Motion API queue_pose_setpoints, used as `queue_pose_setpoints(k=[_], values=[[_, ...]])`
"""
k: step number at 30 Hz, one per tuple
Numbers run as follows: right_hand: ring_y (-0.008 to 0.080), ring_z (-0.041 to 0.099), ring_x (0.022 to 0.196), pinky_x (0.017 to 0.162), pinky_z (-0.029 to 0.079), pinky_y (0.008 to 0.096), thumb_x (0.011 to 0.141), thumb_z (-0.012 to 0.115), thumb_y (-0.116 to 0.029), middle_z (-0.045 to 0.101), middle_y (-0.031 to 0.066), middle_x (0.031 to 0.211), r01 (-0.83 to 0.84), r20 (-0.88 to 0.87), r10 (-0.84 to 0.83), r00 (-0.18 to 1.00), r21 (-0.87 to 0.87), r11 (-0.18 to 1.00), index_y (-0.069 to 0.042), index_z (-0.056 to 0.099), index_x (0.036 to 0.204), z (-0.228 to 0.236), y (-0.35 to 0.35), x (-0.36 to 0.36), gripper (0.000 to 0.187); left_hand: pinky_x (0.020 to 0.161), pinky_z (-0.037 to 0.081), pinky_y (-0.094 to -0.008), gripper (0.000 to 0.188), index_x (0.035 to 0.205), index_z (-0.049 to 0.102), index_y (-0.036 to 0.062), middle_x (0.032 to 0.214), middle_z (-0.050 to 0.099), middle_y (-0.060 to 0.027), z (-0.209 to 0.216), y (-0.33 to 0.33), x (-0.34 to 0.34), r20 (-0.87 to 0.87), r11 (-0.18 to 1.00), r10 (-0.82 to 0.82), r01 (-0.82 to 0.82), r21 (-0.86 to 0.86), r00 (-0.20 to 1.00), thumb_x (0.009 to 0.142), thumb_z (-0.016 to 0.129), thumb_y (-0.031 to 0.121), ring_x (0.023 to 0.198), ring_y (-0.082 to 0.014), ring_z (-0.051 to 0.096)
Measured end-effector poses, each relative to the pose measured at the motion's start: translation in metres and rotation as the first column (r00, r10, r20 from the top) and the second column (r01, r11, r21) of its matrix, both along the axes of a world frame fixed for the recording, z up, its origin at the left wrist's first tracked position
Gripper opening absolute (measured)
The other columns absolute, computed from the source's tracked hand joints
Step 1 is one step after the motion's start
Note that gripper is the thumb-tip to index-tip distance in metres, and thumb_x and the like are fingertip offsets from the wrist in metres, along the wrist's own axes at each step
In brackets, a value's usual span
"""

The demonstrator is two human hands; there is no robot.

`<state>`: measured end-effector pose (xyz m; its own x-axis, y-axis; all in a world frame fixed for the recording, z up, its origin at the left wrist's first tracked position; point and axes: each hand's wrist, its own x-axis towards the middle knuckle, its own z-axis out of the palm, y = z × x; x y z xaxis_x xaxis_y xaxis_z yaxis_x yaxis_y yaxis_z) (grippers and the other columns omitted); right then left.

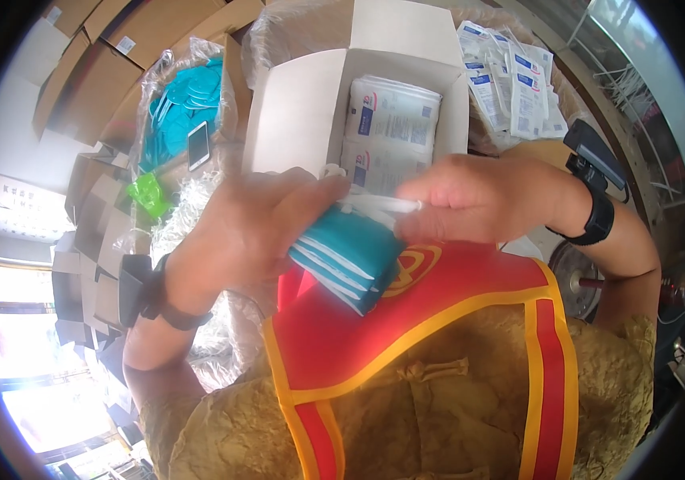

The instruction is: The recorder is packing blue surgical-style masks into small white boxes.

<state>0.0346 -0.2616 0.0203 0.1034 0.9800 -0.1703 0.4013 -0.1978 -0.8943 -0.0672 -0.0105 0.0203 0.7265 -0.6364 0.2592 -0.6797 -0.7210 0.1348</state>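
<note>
A folded teal bundle (348, 260) with several white-edged layers is in front of my chest, tilted, over the red apron. My left hand (254, 228) is closed at its upper left edge, fingertips by a small white loop. My right hand (478, 200) is closed on a white strap (386, 203) that runs across the bundle's top. Both hands are slightly blurred. Just beyond them stands an open white carton (294, 112) with its flaps up. Inside it lie white flat packets (393, 120) with blue labels in rows.
At the left, a plastic-lined box holds teal flat pieces (190, 100). A white phone (198, 146) lies beside it, near a green plastic bag (148, 194) and a heap of white strings (182, 220). More packets (528, 88) fill a lined box at the right. Brown cartons (98, 88) stand far left.
</note>
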Motion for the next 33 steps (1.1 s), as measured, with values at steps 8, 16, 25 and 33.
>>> queue_pose_setpoints(k=[8, 16, 25, 33], values=[[0.0298, 0.053, 0.054, 0.052, 0.04, 0.0389, 0.099, 0.047, -0.028, 0.05, 0.0164, 0.06, 0.048, 0.164, -0.043, 0.985, -0.023, 0.999, 0.0, 0.05, 0.077, 0.001, -0.046, -0.009, 0.037, 0.06, 0.052, -0.036, 0.042, 0.101, 0.061, 0.0034, 0.085, 0.064, -0.0115, -0.017, 0.045, -0.018, 0.095, 0.984, 0.174, -0.177, 0.03, 0.98, 0.064, 0.074, 0.019, 0.07, -0.031, 0.065], [0.0165, 0.05, 0.049, 0.047, 0.037, 0.0324, 0.095, 0.052, -0.024, 0.05, 0.0042, 0.057, 0.455, -0.091, -0.478, 0.874, -0.193, 0.869, -0.004, 0.046, 0.07, 0.018, -0.115, -0.015, 0.033, 0.067, 0.052, -0.0401, 0.034, 0.1, 0.062, 0.0022, 0.088, 0.064, -0.0158, -0.043, 0.143, -0.041, 0.231, 0.807, 0.559, -0.586, 0.068, 0.796, 0.068, 0.07, 0.011, 0.078, -0.0357, 0.064], [0.0054, 0.034, 0.044, 0.04, 0.025, 0.0197, 0.094, 0.051, -0.034, 0.051, 0.0041, 0.061, 0.567, -0.787, -0.206, 0.582, 0.211, 0.796, -0.004, 0.056, 0.081, -0.06, -0.034, 0.014, 0.033, 0.05, 0.045, -0.0303, 0.042, 0.105, 0.069, 0.0109, 0.088, 0.059, -0.0115, -0.023, 0.036, -0.012, 0.417, 1.0, 0.009, -0.014, 0.009, 0.909, 0.063, 0.074, 0.013, 0.061, -0.0218, 0.057], [0.0001, 0.036, 0.053, 0.045, 0.026, 0.0169, 0.095, 0.055, -0.038, 0.046, -0.0053, 0.061, 0.439, -0.454, -0.342, 0.823, 0.125, 0.89, -0.008, 0.062, 0.095, -0.036, 0.01, 0.025, 0.03, 0.044, 0.041, -0.0269, 0.043, 0.103, 0.07, 0.0127, 0.084, 0.053, -0.0081, -0.024, 0.026, -0.011, 0.442, 0.999, -0.017, 0.038, -0.038, 0.897, 0.061, 0.074, 0.013, 0.055, -0.0172, 0.053]])
